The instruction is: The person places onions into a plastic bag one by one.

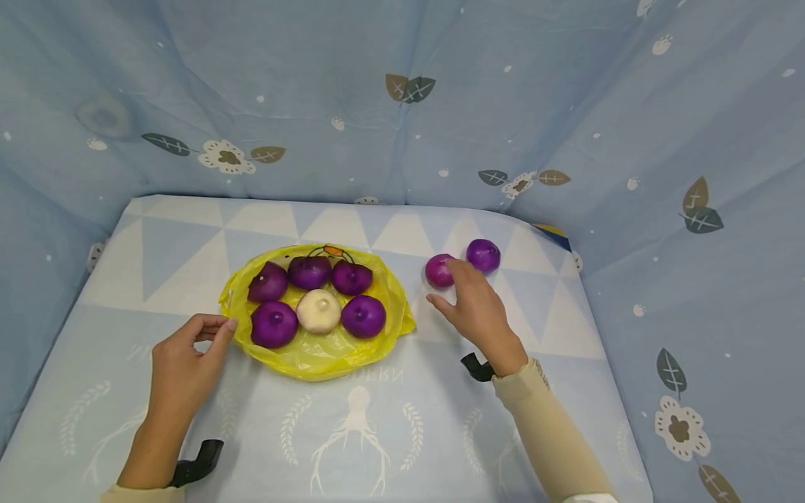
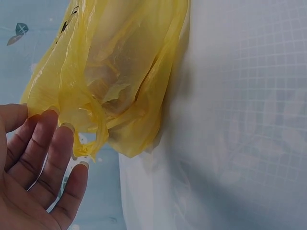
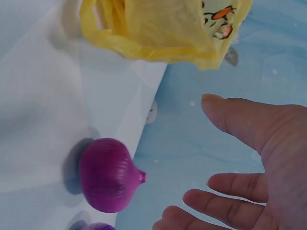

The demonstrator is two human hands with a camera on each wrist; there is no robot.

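A yellow plastic bag (image 1: 308, 363) lies spread on the table. On it sit several purple onions (image 1: 274, 324) and one pale onion (image 1: 318, 311). My left hand (image 1: 187, 370) pinches the bag's left rim between thumb and fingertips; in the left wrist view, the bag's side (image 2: 129, 57) hangs from that hand (image 2: 43, 177). To the right of the bag, a reddish-purple onion (image 1: 438, 271) is partly hidden by my right hand (image 1: 474, 304). That hand has thumb and fingers spread, apart from the onion (image 3: 108, 175) in the right wrist view. A darker purple onion (image 1: 483, 256) stands just beyond.
A patterned cloth covers the table (image 1: 358, 447). Blue printed curtains (image 1: 352, 91) rise behind it and along both sides. Something dark blue and yellow (image 1: 553, 235) shows at the back right corner.
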